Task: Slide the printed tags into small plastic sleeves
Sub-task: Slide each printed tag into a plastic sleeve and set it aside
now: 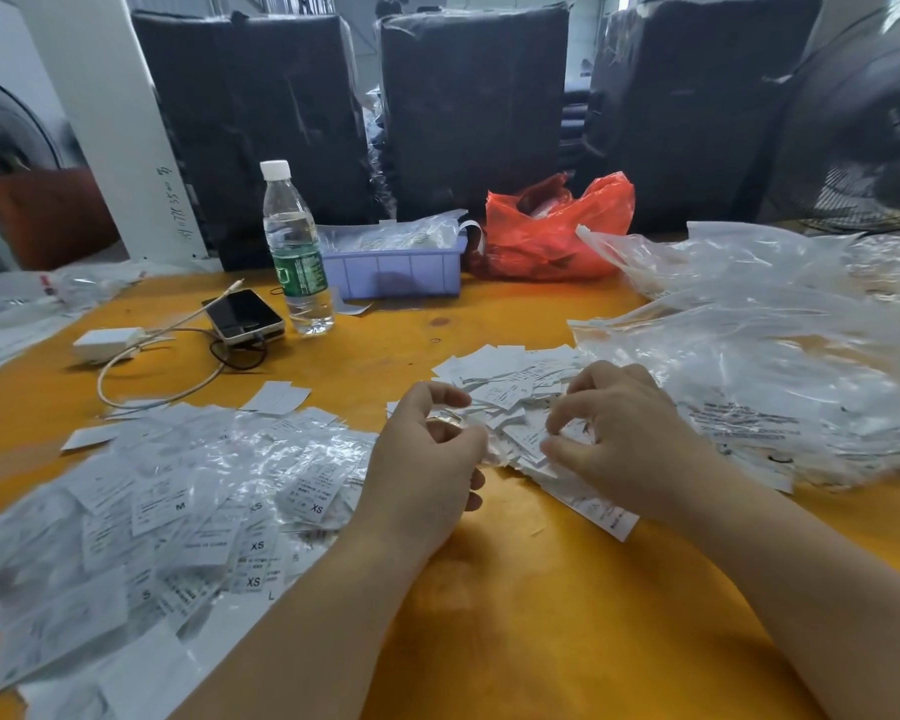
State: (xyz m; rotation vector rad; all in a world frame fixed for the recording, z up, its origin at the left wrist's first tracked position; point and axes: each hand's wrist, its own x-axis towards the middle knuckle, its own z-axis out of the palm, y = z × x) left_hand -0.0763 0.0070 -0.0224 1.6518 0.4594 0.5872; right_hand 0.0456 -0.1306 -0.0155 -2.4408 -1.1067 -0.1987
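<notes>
Tags (510, 402) lie heaped mid-counter (541, 615), between sleeved ones (178, 511) at left and empty plastic sleeves (775, 356) at right. Both hands work the heap: left hand (427, 459) curled, its hold unclear; right hand (624, 433) fingers pinching a tag.

A loose heap of small white printed tags (510, 397) lies on the yellow table (541, 615), mid-right, some face up with dark lettering. To its left spreads a wide, overlapping pile of sleeved tags (178, 511), glossy clear plastic over labels marked XS, M and S. Large crumpled clear bags (780, 345) lie just right of the heap.
</notes>
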